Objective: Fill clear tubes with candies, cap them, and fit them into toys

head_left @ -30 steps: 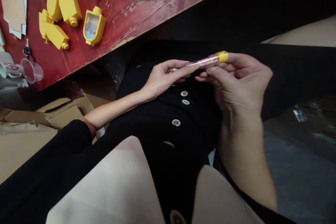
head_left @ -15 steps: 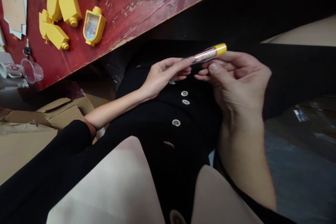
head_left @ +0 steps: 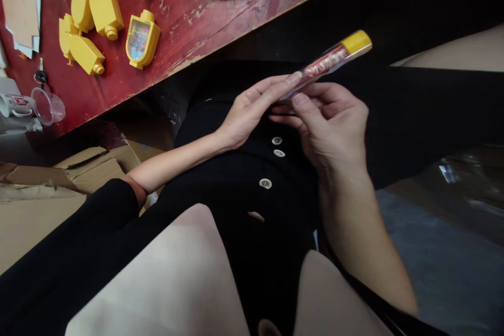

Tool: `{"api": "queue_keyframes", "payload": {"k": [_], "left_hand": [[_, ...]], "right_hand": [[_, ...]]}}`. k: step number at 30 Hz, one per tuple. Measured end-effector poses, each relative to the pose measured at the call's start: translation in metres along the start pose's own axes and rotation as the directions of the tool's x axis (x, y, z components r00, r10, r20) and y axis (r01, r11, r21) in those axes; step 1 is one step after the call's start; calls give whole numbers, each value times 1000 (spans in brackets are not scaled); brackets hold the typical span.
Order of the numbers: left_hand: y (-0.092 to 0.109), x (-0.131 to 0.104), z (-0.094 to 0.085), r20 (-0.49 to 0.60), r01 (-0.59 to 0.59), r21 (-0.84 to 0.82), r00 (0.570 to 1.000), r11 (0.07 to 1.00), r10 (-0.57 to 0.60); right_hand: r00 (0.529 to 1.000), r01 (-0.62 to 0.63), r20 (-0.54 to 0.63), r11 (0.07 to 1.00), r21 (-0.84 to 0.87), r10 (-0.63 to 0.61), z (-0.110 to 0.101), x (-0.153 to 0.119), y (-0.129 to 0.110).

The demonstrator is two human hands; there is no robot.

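Note:
A slim tube [head_left: 325, 63] with a yellow cap, a red label with white lettering and clear shiny wrapping slants up to the right above my lap. My left hand [head_left: 255, 107] is closed on its lower part, thumb laid along the top. The thumb and fingers of my right hand [head_left: 334, 126] close around its lower right side, beside the left fingertips. The tube's bottom end is mostly hidden between both hands. Its capped end sticks out free past the right fingers.
On the worn red table [head_left: 189, 26] lie several yellow plastic cases, one a case with a clear window [head_left: 138, 42]. Keys [head_left: 41, 76], a white mug [head_left: 16, 105], a clear plastic cup [head_left: 48, 106] and cardboard sheets [head_left: 19, 0] are at the left. An opened cardboard box [head_left: 39, 220] stands below.
The tube has shifted up and right, showing more of its label. My right hand has moved left, from near the yellow cap down to the tube's lower end beside my left hand.

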State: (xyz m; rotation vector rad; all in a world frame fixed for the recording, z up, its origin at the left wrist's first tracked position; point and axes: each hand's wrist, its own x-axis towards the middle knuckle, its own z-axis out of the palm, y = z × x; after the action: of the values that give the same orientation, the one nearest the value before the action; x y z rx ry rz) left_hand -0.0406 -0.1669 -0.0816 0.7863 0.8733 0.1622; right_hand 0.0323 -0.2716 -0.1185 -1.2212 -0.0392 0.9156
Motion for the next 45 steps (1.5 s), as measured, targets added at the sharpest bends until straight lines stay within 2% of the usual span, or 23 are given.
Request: {"api": "queue_keyframes", "payload": {"k": [7,15,20,24,35,40,45], "left_hand": [[-8,-1,-4,12,31,53,999,998,-32],[4,-2,2,-7,47,-52,999,998,-47],[6,0,0,54,65,-45,997,997,-62],[4,3,-5,22,69,5,997,998,-69],[0,1,-15,2,24,140,1000,990,-24],[-9,4,-21,79,-18,115,997,993,9],[-10,5,-19,31,-14,101,999,995,10]], "right_hand": [[999,-24,-36,999,22,25,3,2,5],[998,-41,-52,998,51,43,0,1,3],[999,-16,-45,999,33,17,-1,1,4],[999,0,-49,999,33,2,-2,2,4],[995,-9,-96,997,71,16,-6,5,5],[992,11,-128,998,69,-2,-8,6,8],[994,12,-111,998,54,-6,-5,3,5]]}}
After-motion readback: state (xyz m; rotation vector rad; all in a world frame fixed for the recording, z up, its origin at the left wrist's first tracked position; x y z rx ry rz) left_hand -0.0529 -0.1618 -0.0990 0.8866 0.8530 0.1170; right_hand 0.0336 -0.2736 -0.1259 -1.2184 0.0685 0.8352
